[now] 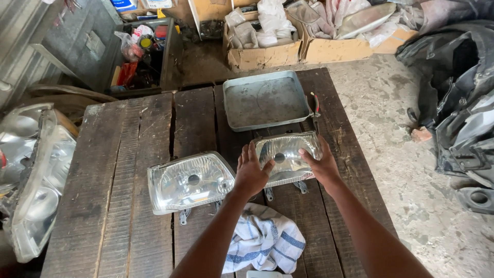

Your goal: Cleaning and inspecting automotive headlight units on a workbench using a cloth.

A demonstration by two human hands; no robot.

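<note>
Head view: rectangular clear-lensed headlight [286,157], frame centre, on a weathered plank table [128,154]; left hand [251,172] and right hand [321,166] grip its sides, fingers spread. Second headlight [189,181] left; dented metal tray [265,99] above; striped cloth [265,241] below.

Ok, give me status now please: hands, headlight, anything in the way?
Both hands gripping right headlight sides. Second headlight alongside, apart. Metal tray just behind.

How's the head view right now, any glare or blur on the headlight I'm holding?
Head view: soft daylight, sharp focus, no motion blur. The right headlight between left hand and right hand shows mild reflector shine, as does the left headlight. Frame edges bend slightly; the floor is brightest.
</note>
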